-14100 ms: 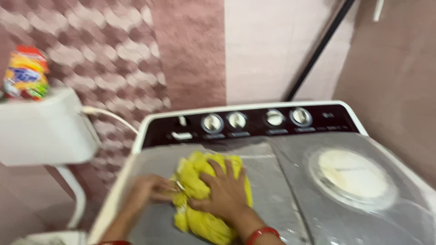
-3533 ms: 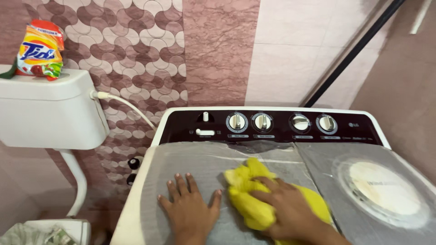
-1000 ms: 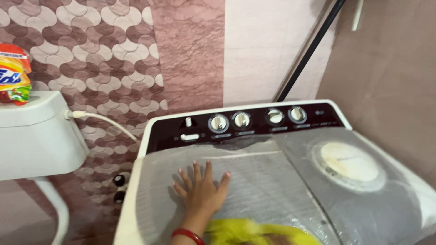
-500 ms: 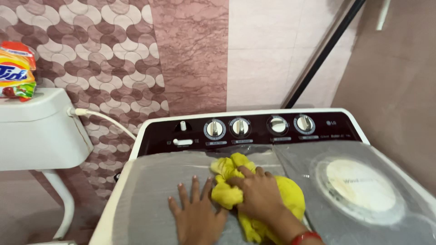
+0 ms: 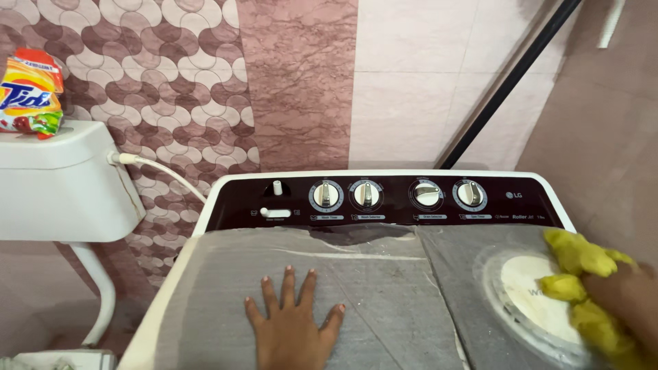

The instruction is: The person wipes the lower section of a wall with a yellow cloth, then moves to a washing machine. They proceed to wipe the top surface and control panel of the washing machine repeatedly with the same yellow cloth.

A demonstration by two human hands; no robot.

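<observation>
My right hand (image 5: 627, 301) is bunched around a yellow cloth (image 5: 582, 288), pressing it onto the round white window (image 5: 541, 298) in the right lid. My left hand (image 5: 293, 329) lies flat, fingers spread, on the grey left lid (image 5: 343, 274), apparently bracing me. Beyond are dials (image 5: 367, 194) on the dark panel, the white cistern (image 5: 55, 181) carrying a detergent packet (image 5: 29, 91), and patterned pink tiles (image 5: 171, 89).

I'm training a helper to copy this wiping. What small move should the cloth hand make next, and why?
Probably sweep the yellow cloth leftward across the round white window of the right lid. The right hand presses the cloth only on the window's right edge, so most of it lies uncovered. The left hand lies flat on the left lid, bracing, and can stay there.
</observation>
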